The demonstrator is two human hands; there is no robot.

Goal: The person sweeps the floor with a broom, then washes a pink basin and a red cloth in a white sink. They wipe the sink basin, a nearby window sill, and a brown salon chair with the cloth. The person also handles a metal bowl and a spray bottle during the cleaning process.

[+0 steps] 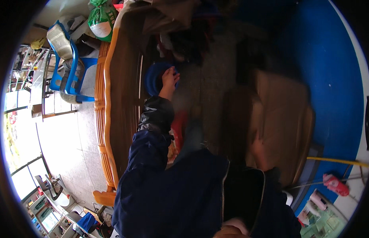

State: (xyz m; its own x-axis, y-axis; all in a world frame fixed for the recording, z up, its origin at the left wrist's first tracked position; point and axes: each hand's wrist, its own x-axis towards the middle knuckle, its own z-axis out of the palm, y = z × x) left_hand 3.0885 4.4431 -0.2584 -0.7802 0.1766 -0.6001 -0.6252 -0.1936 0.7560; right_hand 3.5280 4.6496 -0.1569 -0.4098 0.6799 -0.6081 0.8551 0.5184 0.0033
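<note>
My left hand (170,79) reaches forward over a round blue plastic basin (151,80) on the floor. Its fingers are slightly bent and apart, and I see nothing held in them. A shiny black cover (156,113) wraps that forearm over a navy sleeve. My right hand (258,150) is low at the near left edge of a brown surface (282,119). That hand is dim and blurred, so whether it grips the edge cannot be told. Between my arms, a dark brown upright shape (236,119) is blurred too.
A wooden bench with an orange-brown slatted back (102,104) runs along my left. Beyond it stand a blue plastic chair (72,68) and a green bag (102,25). Red-and-white packaging (175,139) lies by my left arm. A blue wall panel (333,74) rises at right, near a yellow bar (336,161).
</note>
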